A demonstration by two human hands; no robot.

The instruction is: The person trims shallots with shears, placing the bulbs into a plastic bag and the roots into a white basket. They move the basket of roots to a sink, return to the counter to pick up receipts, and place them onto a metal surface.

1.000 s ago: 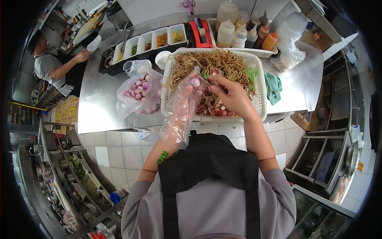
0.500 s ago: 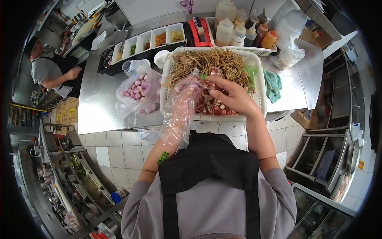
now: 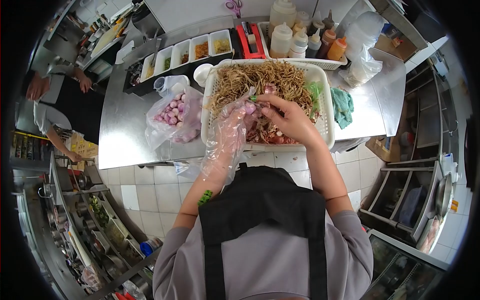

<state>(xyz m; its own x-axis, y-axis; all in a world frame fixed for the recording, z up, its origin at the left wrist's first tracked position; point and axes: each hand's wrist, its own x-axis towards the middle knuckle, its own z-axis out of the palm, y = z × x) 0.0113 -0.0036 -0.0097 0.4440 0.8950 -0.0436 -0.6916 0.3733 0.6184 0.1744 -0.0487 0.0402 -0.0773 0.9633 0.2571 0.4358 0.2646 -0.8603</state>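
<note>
the left hand is holding a shallot, likely steadying it beside the right hand, whose grip i cannot tell.

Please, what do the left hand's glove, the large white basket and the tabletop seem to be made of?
Glove: apparently thin plastic film, glossy, wrinkled and see-through.
Basket: probably smooth moulded plastic, with evenly perforated walls.
Tabletop: likely stainless steel, smooth, with bright grey sheen.
</note>
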